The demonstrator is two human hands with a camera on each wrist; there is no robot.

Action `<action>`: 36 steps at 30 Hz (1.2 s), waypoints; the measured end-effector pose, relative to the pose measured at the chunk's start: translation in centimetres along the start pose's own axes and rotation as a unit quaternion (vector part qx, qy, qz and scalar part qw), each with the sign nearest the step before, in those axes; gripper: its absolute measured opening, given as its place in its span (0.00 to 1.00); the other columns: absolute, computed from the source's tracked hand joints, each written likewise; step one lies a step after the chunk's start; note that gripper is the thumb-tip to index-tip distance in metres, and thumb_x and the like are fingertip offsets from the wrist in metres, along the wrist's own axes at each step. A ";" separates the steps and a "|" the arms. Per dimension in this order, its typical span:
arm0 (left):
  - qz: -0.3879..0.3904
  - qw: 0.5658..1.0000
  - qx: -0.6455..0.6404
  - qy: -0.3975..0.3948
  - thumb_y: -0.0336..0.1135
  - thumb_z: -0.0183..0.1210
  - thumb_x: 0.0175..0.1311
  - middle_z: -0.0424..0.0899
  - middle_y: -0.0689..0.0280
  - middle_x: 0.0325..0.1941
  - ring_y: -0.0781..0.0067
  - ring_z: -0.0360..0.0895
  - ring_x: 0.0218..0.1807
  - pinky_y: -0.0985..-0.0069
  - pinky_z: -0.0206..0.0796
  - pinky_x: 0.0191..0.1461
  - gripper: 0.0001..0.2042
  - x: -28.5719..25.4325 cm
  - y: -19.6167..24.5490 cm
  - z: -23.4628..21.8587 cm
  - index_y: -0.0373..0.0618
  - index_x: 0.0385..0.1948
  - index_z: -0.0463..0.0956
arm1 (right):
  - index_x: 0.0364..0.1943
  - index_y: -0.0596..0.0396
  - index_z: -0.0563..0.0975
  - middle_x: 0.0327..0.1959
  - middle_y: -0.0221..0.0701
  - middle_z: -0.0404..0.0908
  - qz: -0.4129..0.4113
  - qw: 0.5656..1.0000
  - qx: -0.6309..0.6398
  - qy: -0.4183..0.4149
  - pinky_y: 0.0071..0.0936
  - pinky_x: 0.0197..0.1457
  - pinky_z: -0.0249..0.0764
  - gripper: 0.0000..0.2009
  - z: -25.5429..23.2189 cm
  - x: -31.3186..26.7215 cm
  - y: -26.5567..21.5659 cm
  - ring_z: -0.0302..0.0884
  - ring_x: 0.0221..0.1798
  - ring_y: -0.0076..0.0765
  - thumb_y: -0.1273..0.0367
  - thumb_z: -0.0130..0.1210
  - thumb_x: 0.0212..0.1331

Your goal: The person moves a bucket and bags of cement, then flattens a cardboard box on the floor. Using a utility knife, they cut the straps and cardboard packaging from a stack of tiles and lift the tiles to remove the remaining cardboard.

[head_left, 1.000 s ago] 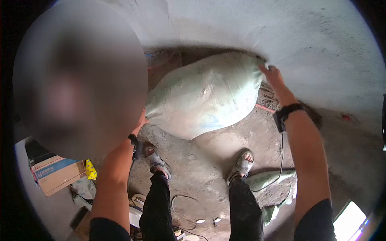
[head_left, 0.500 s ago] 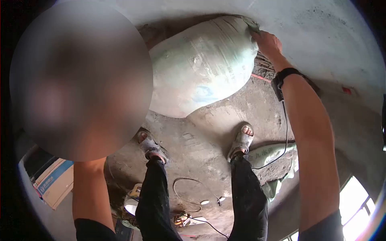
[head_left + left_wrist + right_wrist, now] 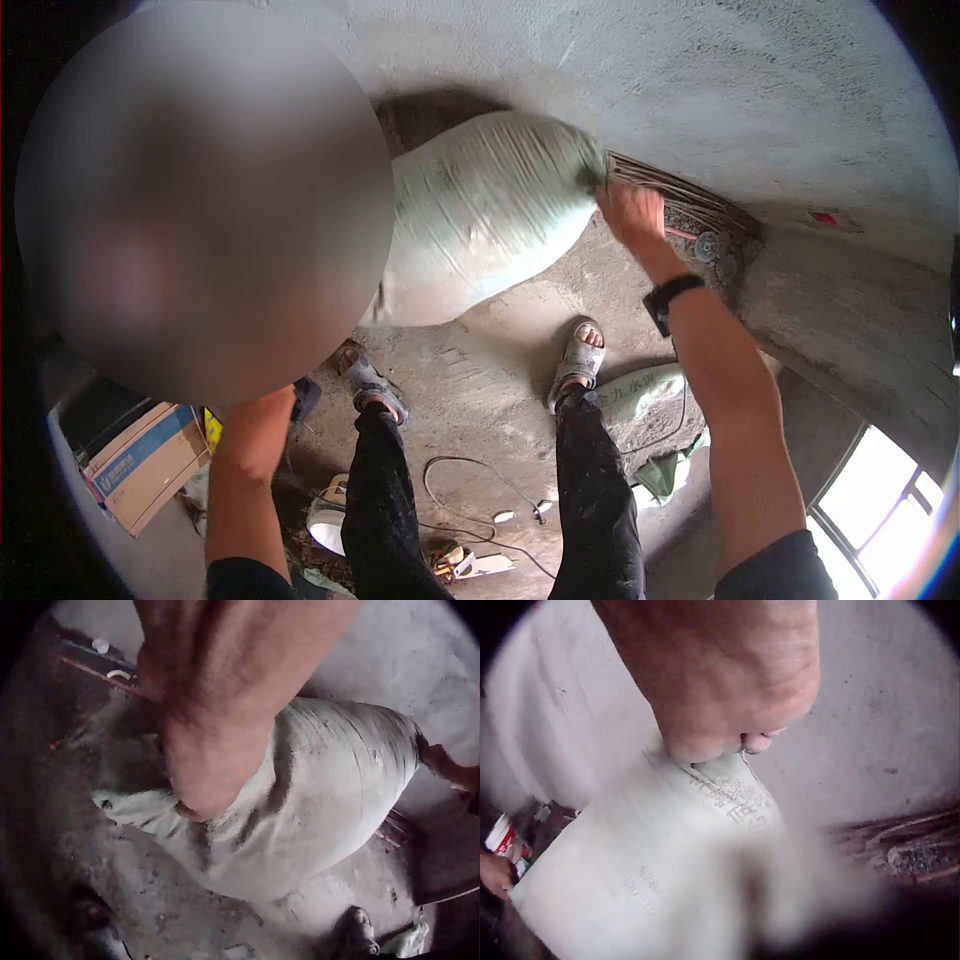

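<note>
- Beside the plastered wall (image 3: 700, 90), 1 filled woven sack (image 3: 480, 220) lies lengthwise between 2 hands, ahead of the feet; whether its underside touches the floor (image 3: 480, 400) cannot be confirmed.
- Change noted: against the preceding 2 head views, the sack's right end is farther from the wall corner and nearer the right sandal (image 3: 580, 360), exposing more of the thin rods (image 3: 675, 185).
- Assessment: the sack appears to be moving as 1 load, steered from both ends.
- Left hand (image 3: 214, 761): grips the folds at the sack's gathered end. Its fingers are bent into the fabric; the exact placement of each cannot be told.
- Right hand (image 3: 632, 212): grips the opposite end, fingers curled closed on the bunched material; the fingertips are mostly hidden.
- Count, worn items: 2 sandals, the left sandal (image 3: 372, 388) included; 1 black wristband (image 3: 680, 290) on the right wrist.
- Count, surroundings: 1 cardboard box (image 3: 150, 465) with a blue stripe; 1 printed sack (image 3: 645, 390) on the floor near the right leg; 1 round grey disc (image 3: 707, 247) by the rods; 1 window (image 3: 880, 490); 1 red patch (image 3: 824, 217) on the wall.
- Rods: several, overlapping; exact number not determinable.
</note>
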State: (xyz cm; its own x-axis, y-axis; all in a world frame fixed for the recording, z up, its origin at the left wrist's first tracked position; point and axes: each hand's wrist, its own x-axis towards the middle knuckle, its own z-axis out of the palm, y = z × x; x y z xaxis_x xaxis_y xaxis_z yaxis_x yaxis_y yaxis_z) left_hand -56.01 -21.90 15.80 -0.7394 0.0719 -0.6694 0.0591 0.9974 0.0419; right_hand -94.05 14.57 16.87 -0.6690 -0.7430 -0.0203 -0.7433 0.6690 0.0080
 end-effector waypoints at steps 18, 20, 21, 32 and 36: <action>0.131 0.986 -0.106 -0.006 0.35 0.53 0.57 0.85 0.63 0.35 0.59 0.82 0.38 0.60 0.71 0.38 0.09 -2.7 15.7 12.7 0.48 0.34 0.82 | 0.26 0.54 0.82 0.31 0.46 0.82 0.336 0.887 -0.035 -0.314 0.45 0.40 0.77 0.13 0.9 -24.0 -3.9 0.82 0.37 0.52 0.63 0.48 0.57; 0.132 0.958 -0.251 -0.045 0.36 0.53 0.58 0.84 0.58 0.36 0.55 0.81 0.38 0.60 0.72 0.41 0.10 -3.5 12.2 3.8 0.46 0.35 0.81 | 0.26 0.54 0.82 0.32 0.45 0.83 0.413 0.858 -0.009 -0.306 0.44 0.41 0.77 0.13 1.2 -25.2 -5.2 0.82 0.37 0.52 0.65 0.48 0.56; 0.087 0.917 -0.381 -0.074 0.37 0.54 0.59 0.83 0.55 0.36 0.52 0.81 0.39 0.59 0.72 0.42 0.10 -4.5 10.7 -0.6 0.44 0.36 0.80 | 0.26 0.54 0.83 0.33 0.45 0.83 0.471 0.827 0.015 -0.306 0.43 0.41 0.78 0.12 1.2 -26.1 -6.2 0.82 0.37 0.52 0.66 0.48 0.55; -0.097 0.970 -0.218 0.040 0.47 0.57 0.57 0.82 0.50 0.39 0.47 0.79 0.44 0.58 0.69 0.47 0.17 6.0 -5.5 -12.5 0.44 0.39 0.79 | 0.55 0.58 0.69 0.53 0.42 0.74 0.471 0.852 0.220 -0.060 0.43 0.62 0.63 0.26 -7.2 -13.8 -2.9 0.67 0.60 0.48 0.55 0.51 0.57; -0.043 0.968 -0.241 0.057 0.50 0.56 0.57 0.82 0.48 0.42 0.47 0.78 0.48 0.58 0.68 0.51 0.21 14.7 -1.7 -17.8 0.41 0.43 0.78 | 0.53 0.57 0.71 0.53 0.42 0.74 0.510 0.817 0.243 -0.118 0.43 0.62 0.63 0.28 -3.7 -13.5 -2.2 0.67 0.60 0.48 0.50 0.52 0.56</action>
State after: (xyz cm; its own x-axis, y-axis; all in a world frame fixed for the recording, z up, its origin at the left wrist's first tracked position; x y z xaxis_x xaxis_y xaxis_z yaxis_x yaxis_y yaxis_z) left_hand -78.90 -22.38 19.05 -0.7979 -0.0389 -0.6016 -0.3055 0.8864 0.3479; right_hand -83.46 23.03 20.85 -0.8755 0.1933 -0.4428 0.3296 0.9091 -0.2548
